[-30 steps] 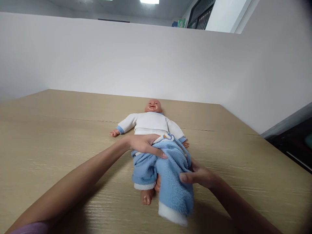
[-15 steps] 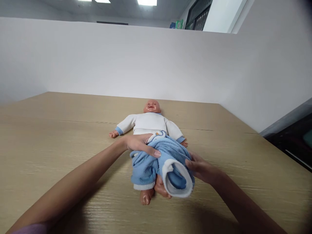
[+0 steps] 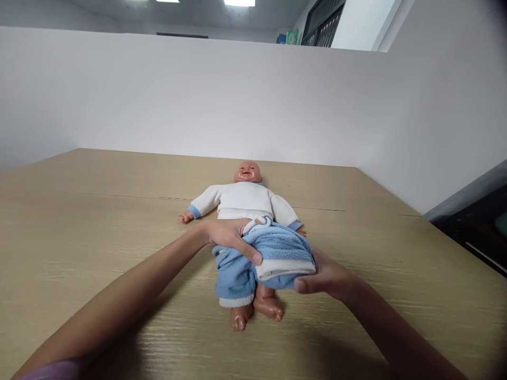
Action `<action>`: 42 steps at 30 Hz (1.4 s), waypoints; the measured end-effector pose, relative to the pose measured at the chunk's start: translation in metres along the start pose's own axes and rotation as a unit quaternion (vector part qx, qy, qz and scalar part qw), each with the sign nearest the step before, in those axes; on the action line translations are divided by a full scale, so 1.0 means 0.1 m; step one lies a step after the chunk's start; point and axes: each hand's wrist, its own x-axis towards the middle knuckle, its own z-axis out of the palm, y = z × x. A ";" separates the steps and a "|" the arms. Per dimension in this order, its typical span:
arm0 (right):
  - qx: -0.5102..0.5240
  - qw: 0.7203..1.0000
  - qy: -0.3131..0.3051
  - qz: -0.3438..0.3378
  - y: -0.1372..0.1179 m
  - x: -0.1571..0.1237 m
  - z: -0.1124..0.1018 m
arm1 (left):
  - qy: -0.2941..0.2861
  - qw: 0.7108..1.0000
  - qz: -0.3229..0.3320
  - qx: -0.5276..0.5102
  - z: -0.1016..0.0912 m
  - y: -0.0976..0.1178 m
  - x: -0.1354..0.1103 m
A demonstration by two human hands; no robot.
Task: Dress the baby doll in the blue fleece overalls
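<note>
A baby doll (image 3: 247, 199) in a white top with blue cuffs lies on its back, head away from me. Light blue towelling trousers (image 3: 234, 277) with white hems cover its leg on the left. The other trouser leg is folded up, its white cuff (image 3: 285, 268) lying across it, and the doll's bare foot (image 3: 268, 305) shows beneath. My left hand (image 3: 233, 236) grips the trousers near the waist, thumb on top. On the right, my right hand (image 3: 322, 275) holds the folded trouser leg, thumb below the cuff and fingers hidden behind the cloth.
The doll lies on a wide wooden table (image 3: 99, 227) with a seam across it. A white partition (image 3: 198, 95) rises behind the far edge. A dark object (image 3: 479, 227) stands beyond the table's right side.
The trouser leg's round opening faced me before; now it is folded back and flattened. My right thumb has moved down below the cuff. My left hand has barely moved.
</note>
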 end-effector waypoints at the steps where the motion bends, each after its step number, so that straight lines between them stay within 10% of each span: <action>1: -0.001 1.000 0.024 -0.001 -0.01 0.02 0.02 | 0.004 1.000 0.002 0.002 0.00 0.00 0.00; 7: 0.064 0.986 0.155 0.000 -0.09 0.08 0.24 | -0.002 0.999 0.012 -0.044 0.02 0.04 -0.03; 13: 0.042 0.989 0.138 -0.024 -0.06 -0.09 0.42 | 0.007 0.989 0.026 -0.146 0.06 0.02 -0.01; 21: 0.018 0.996 0.073 -0.042 -0.03 -0.16 0.54 | 0.048 0.997 0.002 0.064 0.18 0.34 -0.03; 29: 0.005 0.940 0.339 -0.028 0.13 -0.12 0.64 | 0.090 0.972 -0.012 0.218 0.22 0.37 -0.02; 37: -0.009 0.907 0.418 -0.037 0.60 -0.26 1.43 | 0.005 0.960 -0.052 0.274 0.34 0.52 -0.09; 42: -0.109 0.871 0.476 -0.052 0.89 -0.35 1.50 | -0.040 0.927 -0.146 0.343 0.37 0.52 -0.08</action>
